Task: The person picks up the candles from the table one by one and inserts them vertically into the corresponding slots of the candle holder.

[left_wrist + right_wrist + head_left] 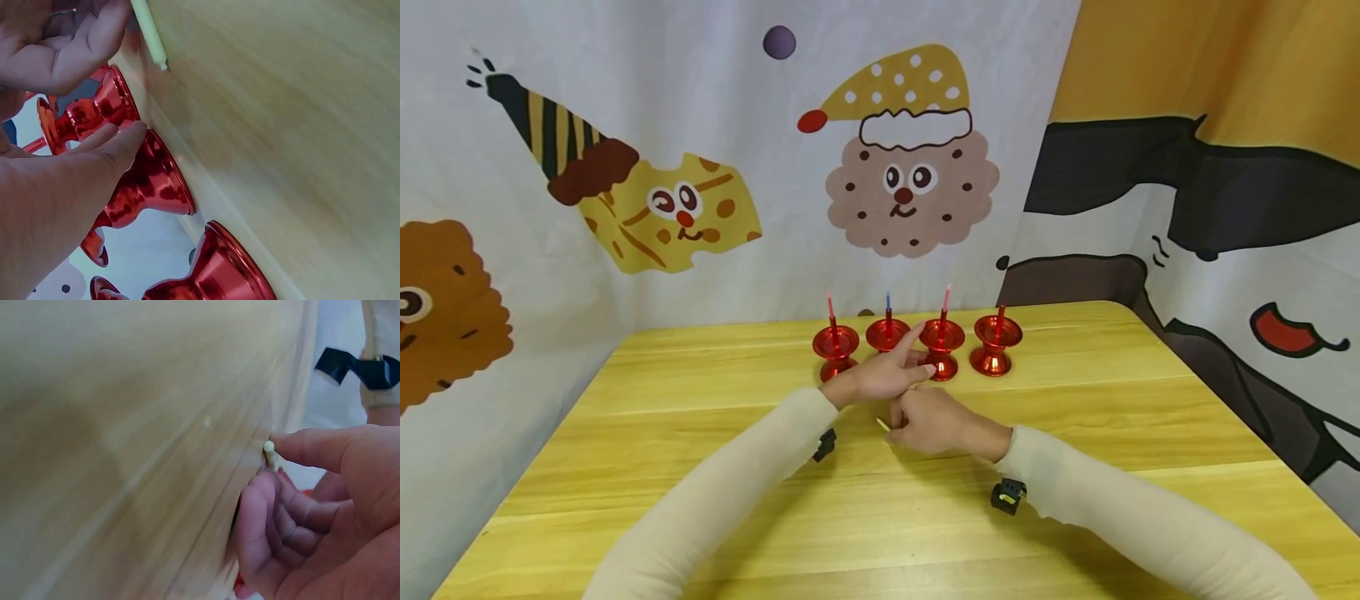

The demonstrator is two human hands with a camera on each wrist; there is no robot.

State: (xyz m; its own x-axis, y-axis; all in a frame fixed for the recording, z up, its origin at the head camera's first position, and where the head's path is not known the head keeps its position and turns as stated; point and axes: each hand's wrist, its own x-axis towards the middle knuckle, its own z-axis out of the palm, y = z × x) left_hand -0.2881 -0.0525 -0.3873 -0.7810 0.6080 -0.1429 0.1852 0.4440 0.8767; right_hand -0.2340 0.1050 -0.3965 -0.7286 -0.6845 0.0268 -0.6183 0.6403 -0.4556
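Observation:
My left hand (883, 377) holds the third red candle holder (946, 335) from the left, its thumb against the lower body and a finger reaching up to the dish. A pink candle (947, 296) stands upright in that holder. Just in front, my right hand (934, 419) pinches a thin pale yellow candle (883, 424) between thumb and forefinger, low over the table. The left wrist view shows the yellow candle (149, 31) slanting down beside the shiny holders, and in the right wrist view one candle end (269, 447) points at the camera.
Also in the row along the wooden table's (700, 475) back are a holder (835, 342) with a pink candle, a holder (887, 334) with a blue candle, and a rightmost holder (997, 332) showing only its red tube. A cartoon-printed curtain (700, 50) hangs behind.

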